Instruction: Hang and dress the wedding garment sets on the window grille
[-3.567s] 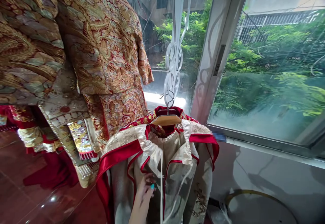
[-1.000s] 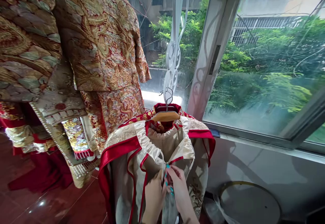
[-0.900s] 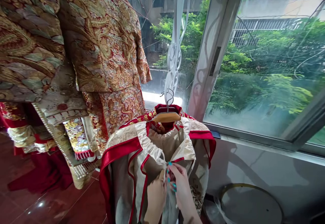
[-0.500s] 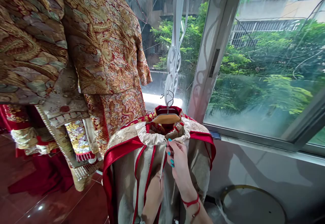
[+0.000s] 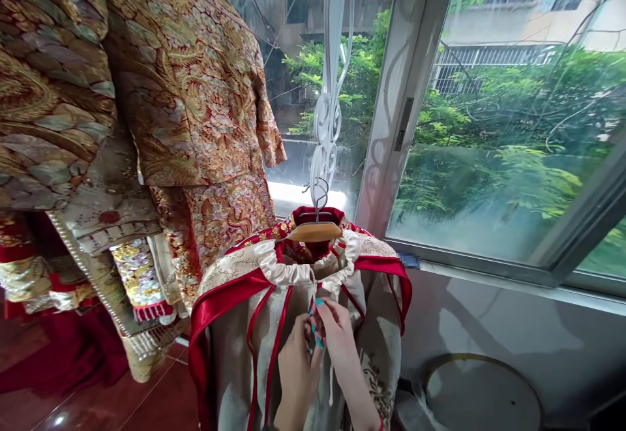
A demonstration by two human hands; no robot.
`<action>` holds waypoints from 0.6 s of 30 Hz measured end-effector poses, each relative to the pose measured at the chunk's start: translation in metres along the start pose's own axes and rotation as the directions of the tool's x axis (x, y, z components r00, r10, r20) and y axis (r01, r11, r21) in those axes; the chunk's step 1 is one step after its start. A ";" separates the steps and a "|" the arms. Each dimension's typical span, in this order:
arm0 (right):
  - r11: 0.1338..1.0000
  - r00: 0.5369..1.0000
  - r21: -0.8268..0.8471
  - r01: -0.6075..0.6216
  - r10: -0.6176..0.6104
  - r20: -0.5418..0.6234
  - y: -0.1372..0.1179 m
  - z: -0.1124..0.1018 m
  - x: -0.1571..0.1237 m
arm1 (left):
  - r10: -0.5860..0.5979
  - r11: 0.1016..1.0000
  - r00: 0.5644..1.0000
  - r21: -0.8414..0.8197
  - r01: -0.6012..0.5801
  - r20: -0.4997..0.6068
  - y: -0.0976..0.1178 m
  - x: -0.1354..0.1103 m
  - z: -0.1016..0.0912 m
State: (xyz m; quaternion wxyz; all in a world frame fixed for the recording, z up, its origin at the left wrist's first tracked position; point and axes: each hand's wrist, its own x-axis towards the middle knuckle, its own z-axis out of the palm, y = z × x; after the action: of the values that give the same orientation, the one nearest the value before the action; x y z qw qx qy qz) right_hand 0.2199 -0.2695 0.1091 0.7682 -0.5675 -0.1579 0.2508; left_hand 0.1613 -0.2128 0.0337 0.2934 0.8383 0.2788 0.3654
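Note:
A cream garment cover with red satin trim (image 5: pixel 235 326) hangs on a wooden hanger (image 5: pixel 313 231) hooked to a white scrolled window grille (image 5: pixel 327 111). Its gathered neck (image 5: pixel 288 271) is cinched tight below the hanger. A thin white drawstring (image 5: pixel 311 291) drops from the gather. My left hand (image 5: pixel 296 366) and my right hand (image 5: pixel 337 340), with teal nails, meet just under the gather. Both pinch the drawstring between fingertips.
Red and gold embroidered garments (image 5: pixel 161 92) hang at the left, reaching down over a glossy red floor (image 5: pixel 98 405). A sliding window (image 5: pixel 489 144) with greenery outside fills the right. A round white stool top (image 5: pixel 479 398) sits low at the right by the wall.
The cover's neck has been drawn shut around the hanger. My right hand rose to the gather half a second ago and has dropped back beside my left on the drawstring.

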 end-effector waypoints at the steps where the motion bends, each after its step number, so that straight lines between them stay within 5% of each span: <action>1: 0.998 0.999 -0.038 0.045 -0.045 0.001 -0.002 -0.002 -0.003 | -0.023 1.000 1.000 0.015 0.023 -0.020 -0.001 0.005 0.000; 6: 0.964 0.983 -0.191 0.183 -0.175 0.056 -0.018 -0.023 -0.018 | -0.031 0.995 0.999 0.100 0.028 0.028 -0.007 0.021 -0.001; 11: 0.853 0.934 -0.441 0.278 -0.348 -0.083 -0.034 -0.038 0.002 | -0.035 0.990 0.999 0.138 0.034 0.007 0.007 0.034 -0.004; 15: 0.659 0.898 -0.716 0.231 -0.428 -0.104 -0.056 -0.041 0.039 | -0.049 0.993 0.994 0.111 0.037 0.102 0.018 0.046 -0.021; 18: 0.493 0.857 -0.795 0.354 -0.511 0.065 -0.079 -0.043 0.053 | 0.047 0.997 0.997 -0.057 -0.044 0.064 0.036 0.035 -0.044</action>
State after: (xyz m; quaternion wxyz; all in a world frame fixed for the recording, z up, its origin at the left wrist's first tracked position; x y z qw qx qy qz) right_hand 0.3027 -0.2919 0.1688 0.4899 -0.8055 -0.3187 -0.0981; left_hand 0.1570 -0.2004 0.0992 0.3172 0.8473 0.2396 0.3521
